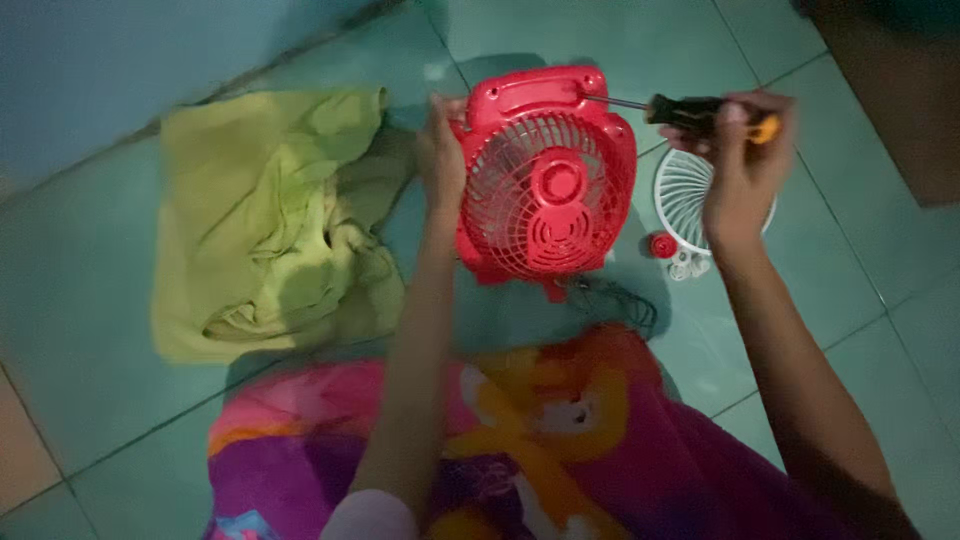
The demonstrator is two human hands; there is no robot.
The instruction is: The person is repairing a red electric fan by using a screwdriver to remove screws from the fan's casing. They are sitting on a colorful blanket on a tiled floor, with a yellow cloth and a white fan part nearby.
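— From the head camera, where does the red fan (548,178) sit, and why is it gripped that way?

— It stands upright on the green tiled floor (600,45), just ahead of the person's lap. The left hand (441,152) is clamped around its left edge — bracing it, I'd judge, against the push of the tool. The right hand (738,165) is wrapped around a screwdriver (700,113) with a black and orange handle, its thin metal shaft meeting the fan's top right corner.

— And the materials?

— Glossy moulded plastic, a ribbed round grille. A white plastic blade wheel (682,190) lies flat on the tiles under the right hand, a small red cap (662,245) beside it. A crumpled yellow-green cloth (270,220) lies to the left — soft, folded. A bright patterned fabric (560,440) covers the lap.
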